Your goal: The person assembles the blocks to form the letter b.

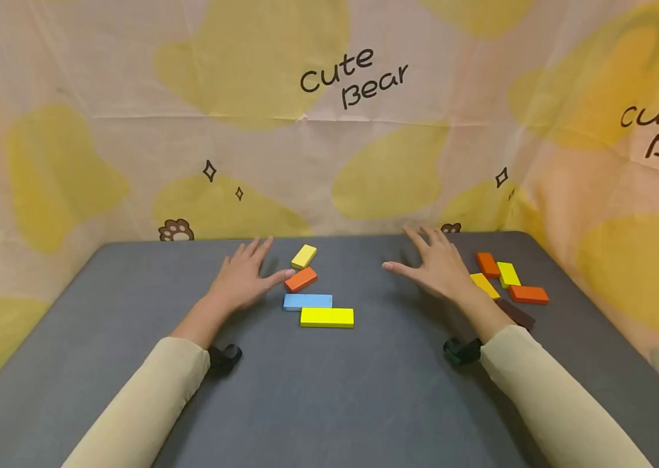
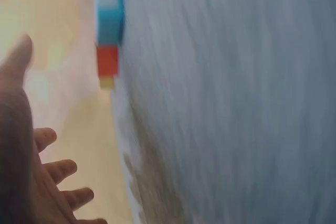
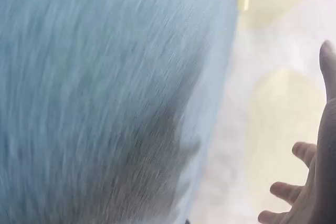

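My left hand [image 1: 243, 277] is held over the table with its fingers spread, holding nothing. Its thumb tip overlaps an orange block [image 1: 301, 279] in the head view. A pale yellow block [image 1: 304, 256] lies just behind that one. Nearer to me are a light blue block [image 1: 308, 302] and a bright yellow block [image 1: 327, 318], lying flat and close together. To the right, my right hand [image 1: 437, 268] hovers with fingers spread and nothing in it. In the left wrist view, the blue block [image 2: 108, 22] appears beyond the left thumb.
Right of my right hand lie an orange-yellow block [image 1: 484, 286], a red-orange block [image 1: 487, 265], a yellow-green block [image 1: 508, 275], another orange block [image 1: 529, 295] and a dark brown block [image 1: 516, 314], partly behind the wrist. A patterned cloth [image 1: 283, 156] rises behind the grey table [image 1: 329, 403].
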Demonstrator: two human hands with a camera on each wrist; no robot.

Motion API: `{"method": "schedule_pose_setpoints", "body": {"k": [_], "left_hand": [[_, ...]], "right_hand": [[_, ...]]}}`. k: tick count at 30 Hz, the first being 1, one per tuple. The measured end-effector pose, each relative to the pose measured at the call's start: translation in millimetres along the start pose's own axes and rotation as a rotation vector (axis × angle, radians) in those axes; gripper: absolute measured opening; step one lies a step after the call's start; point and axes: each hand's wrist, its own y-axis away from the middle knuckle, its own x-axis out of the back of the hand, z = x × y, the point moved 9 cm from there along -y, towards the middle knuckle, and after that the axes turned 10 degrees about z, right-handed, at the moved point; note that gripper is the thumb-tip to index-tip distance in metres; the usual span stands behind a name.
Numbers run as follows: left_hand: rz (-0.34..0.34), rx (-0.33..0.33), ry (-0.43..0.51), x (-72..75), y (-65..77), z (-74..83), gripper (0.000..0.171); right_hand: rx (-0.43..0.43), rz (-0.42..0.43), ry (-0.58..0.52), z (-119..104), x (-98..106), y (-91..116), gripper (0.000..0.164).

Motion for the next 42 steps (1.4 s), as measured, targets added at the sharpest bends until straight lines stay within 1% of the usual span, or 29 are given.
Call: {"method": "schedule_pose_setpoints", "body": {"k": [6,8,10,12,14,15,17,19,22,25,29,34,38,42], "left_hand": [[0.06,-0.018,0.195,3.2,10.7,24.9,0.074],[0.087,-0.025,0.254,4.7,13.3,33.1,0.066],[0.106,-0.026,0.331,5.5,16.2,40.2,0.058],[0.1,-0.003,0.445,3.3,18.4,43.9,0.051],[0.079,0.04,0.569,-2.2,19.9,45.8,0.045],[0.069,0.067,0.618,-5.0,20.8,45.5,0.042],[0.057,0.115,0.679,-10.7,22.1,43.0,0.039],[0.058,0.136,0.683,-14.9,23.5,39.9,0.037],[0.063,0.127,0.652,-20.0,26.1,37.9,0.035],[0.052,0.078,0.626,-25.4,29.0,40.9,0.037],[0.04,-0.013,0.585,-30.4,33.4,44.9,0.041],[0.05,-0.115,0.541,-35.1,34.9,45.1,0.035],[0.062,-0.147,0.528,-36.8,34.7,45.3,0.03],[0.062,-0.145,0.534,-38.6,33.4,45.8,0.029]], "right_hand": [[-0.038,0.048,-0.16,-21,6,7,0.092],[-0.036,0.066,-0.207,-29,10,10,0.088],[-0.014,0.087,-0.241,-38,15,12,0.084],[0.008,0.117,-0.285,-46,21,14,0.077],[0.036,0.156,-0.327,-52,27,17,0.07],[0.053,0.176,-0.344,-56,30,18,0.067],[0.09,0.21,-0.38,-64,33,22,0.061],[0.131,0.228,-0.416,-73,33,26,0.057],[0.17,0.224,-0.498,-86,28,31,0.051],[0.175,0.19,-0.591,-94,17,35,0.045],[0.153,0.109,-0.679,-101,-3,39,0.042],[0.143,0.02,-0.75,-104,-28,44,0.042],[0.133,-0.049,-0.791,-103,-44,48,0.042],[0.159,-0.093,-0.808,-100,-57,51,0.038]]}}
